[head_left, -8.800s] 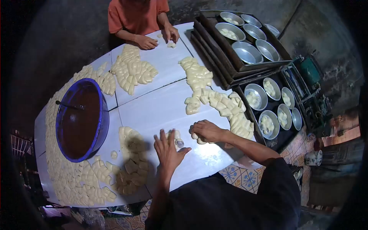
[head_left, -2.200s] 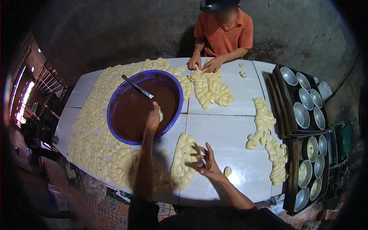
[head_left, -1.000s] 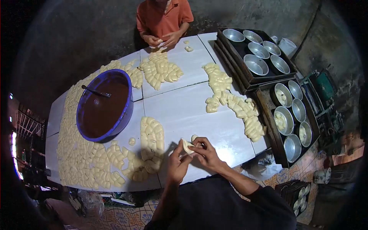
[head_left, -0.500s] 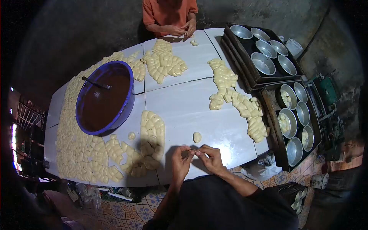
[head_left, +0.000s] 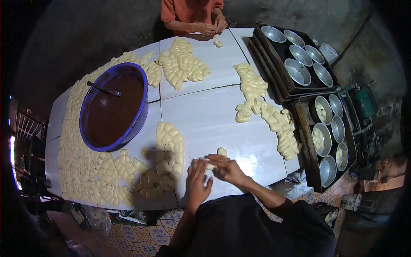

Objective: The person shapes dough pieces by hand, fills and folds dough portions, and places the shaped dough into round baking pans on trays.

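Observation:
My left hand lies flat on the white table, fingers stretched out and thumb apart, holding nothing. Close beside its fingertips, my right hand curls over a small piece of dough, which shows between its fingers and thumb. Just beyond the right hand's knuckles sits another small dough ball. To the left of my hands is a slab of dough pieces pressed against each other, partly in shadow.
A blue basin of brown filling with a spoon stands at left, amid many dough pieces. More dough lies at right, beside trays of round metal tins. Across the table, a person in orange handles dough.
My hands were pinched together in front of the dough ball. Now they have moved forward and down to the table; the left has spread out and the right is over a dough piece.

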Demonstrator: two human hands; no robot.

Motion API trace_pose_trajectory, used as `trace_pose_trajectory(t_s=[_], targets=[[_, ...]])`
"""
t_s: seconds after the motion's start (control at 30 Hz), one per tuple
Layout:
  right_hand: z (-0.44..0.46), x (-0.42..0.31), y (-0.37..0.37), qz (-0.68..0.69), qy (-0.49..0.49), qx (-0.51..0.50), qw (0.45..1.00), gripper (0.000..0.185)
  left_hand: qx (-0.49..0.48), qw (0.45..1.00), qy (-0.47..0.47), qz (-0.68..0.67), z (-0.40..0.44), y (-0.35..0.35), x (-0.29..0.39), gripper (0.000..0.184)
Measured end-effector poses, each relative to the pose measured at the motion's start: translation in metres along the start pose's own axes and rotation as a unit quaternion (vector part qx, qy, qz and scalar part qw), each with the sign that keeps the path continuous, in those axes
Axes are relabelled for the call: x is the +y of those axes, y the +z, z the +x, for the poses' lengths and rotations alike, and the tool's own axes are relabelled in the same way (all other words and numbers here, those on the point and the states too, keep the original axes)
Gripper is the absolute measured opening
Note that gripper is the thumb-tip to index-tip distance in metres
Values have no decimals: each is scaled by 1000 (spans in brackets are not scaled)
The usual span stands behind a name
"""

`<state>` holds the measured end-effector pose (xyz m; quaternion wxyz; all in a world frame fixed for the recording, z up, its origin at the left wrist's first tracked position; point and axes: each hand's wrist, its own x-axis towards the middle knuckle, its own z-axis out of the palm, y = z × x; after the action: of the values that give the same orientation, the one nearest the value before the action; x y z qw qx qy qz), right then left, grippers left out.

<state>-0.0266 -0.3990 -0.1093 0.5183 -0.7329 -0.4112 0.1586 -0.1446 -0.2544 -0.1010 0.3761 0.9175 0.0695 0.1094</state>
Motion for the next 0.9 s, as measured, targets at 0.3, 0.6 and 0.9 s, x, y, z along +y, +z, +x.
trace_pose_trajectory(t_s=[0.3,0.6,0.9], targets=[[8,5,-21,68,93,95,989,39,75,992,-41,-95,7,-2,18,46],[17,-63,-7,153,67,84,982,26,234,846,-101,-468,13,0,44,22],[56,-47,5,252,-48,-45,966,78,35,425,-236,-873,20,-23,22,69]])
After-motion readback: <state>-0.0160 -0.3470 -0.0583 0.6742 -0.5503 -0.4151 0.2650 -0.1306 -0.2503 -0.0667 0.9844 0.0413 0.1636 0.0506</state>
